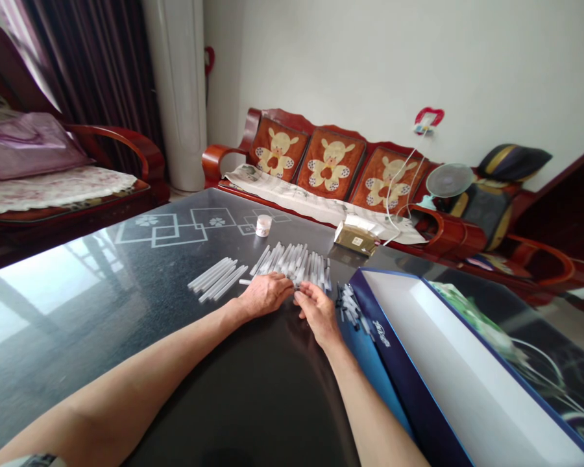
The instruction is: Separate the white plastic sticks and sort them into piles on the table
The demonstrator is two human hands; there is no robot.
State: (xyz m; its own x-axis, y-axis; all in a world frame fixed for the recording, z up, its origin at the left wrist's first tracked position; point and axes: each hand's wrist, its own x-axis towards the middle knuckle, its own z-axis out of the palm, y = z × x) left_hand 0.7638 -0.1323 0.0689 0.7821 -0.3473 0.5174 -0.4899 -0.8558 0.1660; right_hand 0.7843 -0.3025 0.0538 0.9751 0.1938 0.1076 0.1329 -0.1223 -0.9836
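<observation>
My left hand (pixel 267 293) is closed with its fingers curled over a white pen barrel (pixel 244 282), whose end sticks out to the left. Close beside it, my right hand (pixel 318 312) pinches something small at the fingertips, too hidden to make out. The two hands nearly meet over the near edge of a pile of white pen barrels (pixel 292 258). To the left, several more pen barrels (pixel 218 279) lie side by side in a slanted row. Right of my right hand are small pen parts with dark ends (pixel 351 303).
On the dark glossy table (pixel 141 292) an open blue box (pixel 387 331) with a white inside stands at the right. Behind the pile are a small white cup (pixel 263 226) and a tissue box (pixel 355 239). A green bag (pixel 472 311) and white cable lie beyond the blue box.
</observation>
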